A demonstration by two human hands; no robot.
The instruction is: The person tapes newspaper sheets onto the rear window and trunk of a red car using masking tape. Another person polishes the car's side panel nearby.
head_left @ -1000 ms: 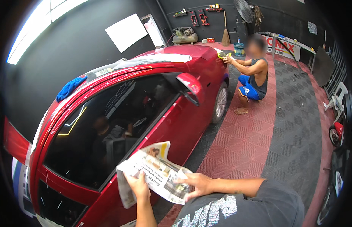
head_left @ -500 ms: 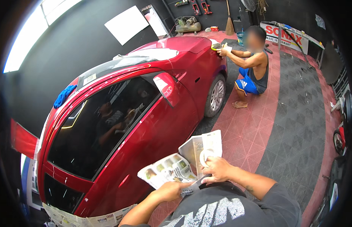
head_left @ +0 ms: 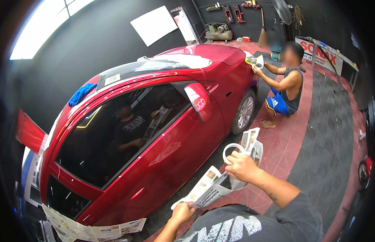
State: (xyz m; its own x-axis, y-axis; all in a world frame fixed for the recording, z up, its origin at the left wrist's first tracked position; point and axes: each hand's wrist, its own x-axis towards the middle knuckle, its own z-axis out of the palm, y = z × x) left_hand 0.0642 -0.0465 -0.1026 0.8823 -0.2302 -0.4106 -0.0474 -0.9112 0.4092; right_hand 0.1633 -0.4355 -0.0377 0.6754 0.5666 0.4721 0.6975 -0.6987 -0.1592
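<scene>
Currently one tape roll (head_left: 225, 153) in right hand (head_left: 242, 165)

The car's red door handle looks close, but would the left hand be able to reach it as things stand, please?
Probably yes: nothing visible stands between the left hand and the door handle, though that hand would first need to release the newspaper.

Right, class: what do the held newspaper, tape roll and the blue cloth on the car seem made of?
Held newspaper: thin matte paper, judging by its creases and print. Tape roll: probably paper masking tape, pale and dull, though possibly plastic. Blue cloth: likely soft fabric, perhaps microfibre, bunched in dull folds.
</scene>
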